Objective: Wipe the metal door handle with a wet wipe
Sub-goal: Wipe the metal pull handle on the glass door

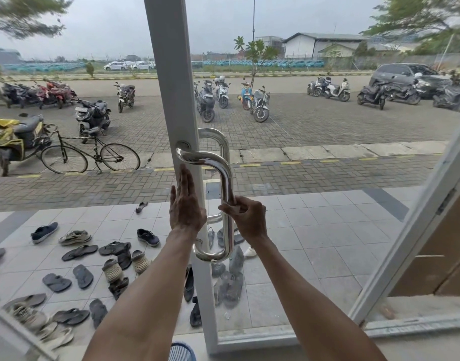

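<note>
A polished metal door handle, a D-shaped pull bar, is mounted on the white frame of a glass door straight ahead. My right hand is closed around the vertical bar near its middle, fingers pinched on the metal. My left hand lies flat against the white frame just left of the handle, with its fingers stretched upward and nothing in it. A matching handle shows through the glass on the outer side. I see no wet wipe in either hand.
Another white-framed door leaf stands open at the right. Several shoes and sandals lie on the tiled porch outside. A blue ribbed basket sits at the bottom edge. Beyond are a bicycle and parked motorcycles.
</note>
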Action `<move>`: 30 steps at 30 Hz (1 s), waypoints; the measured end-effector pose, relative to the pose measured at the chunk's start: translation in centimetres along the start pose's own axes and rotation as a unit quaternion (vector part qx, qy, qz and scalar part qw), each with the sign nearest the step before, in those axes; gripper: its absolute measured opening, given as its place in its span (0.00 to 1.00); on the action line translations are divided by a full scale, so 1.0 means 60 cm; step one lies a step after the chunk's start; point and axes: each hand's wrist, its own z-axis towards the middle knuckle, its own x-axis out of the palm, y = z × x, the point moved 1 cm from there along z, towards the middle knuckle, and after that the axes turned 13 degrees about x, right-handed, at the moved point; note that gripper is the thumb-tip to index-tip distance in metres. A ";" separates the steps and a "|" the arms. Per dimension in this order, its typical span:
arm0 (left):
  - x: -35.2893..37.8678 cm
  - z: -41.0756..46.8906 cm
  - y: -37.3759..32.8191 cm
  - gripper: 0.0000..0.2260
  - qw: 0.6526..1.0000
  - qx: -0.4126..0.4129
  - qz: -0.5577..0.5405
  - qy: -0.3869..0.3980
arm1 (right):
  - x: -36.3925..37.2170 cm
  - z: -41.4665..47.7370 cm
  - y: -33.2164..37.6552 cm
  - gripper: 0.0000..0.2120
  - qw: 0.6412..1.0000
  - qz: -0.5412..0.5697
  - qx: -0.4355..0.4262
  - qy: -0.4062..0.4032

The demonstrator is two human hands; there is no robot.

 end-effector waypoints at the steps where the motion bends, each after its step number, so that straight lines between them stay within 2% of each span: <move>1: 0.000 0.000 0.001 0.53 1.000 0.000 0.001 0.001 | -0.004 0.000 0.001 0.13 1.000 -0.001 -0.008 0.013; 4: 0.001 0.001 -0.001 0.52 1.000 -0.005 -0.003 0.003 | -0.024 0.009 0.010 0.14 0.999 0.001 -0.036 0.035; 9: 0.006 0.004 -0.006 0.52 1.000 -0.016 -0.005 -0.001 | -0.038 0.032 0.051 0.09 0.997 0.037 -0.069 -0.018; 13: 0.006 0.003 -0.004 0.52 1.000 -0.009 0.000 -0.001 | -0.031 0.024 0.030 0.08 0.995 0.089 -0.041 -0.017; 19: 0.005 0.004 -0.007 0.50 1.000 -0.009 -0.006 -0.005 | -0.013 -0.012 -0.035 0.09 0.995 0.093 0.040 -0.019; 26: 0.004 0.003 -0.003 0.51 1.000 -0.008 0.003 -0.002 | -0.021 0.008 0.024 0.08 0.991 0.106 -0.048 -0.062; 30: 0.006 0.004 -0.003 0.51 1.000 -0.005 0.003 -0.002 | -0.011 0.012 0.023 0.06 0.987 0.134 -0.046 -0.068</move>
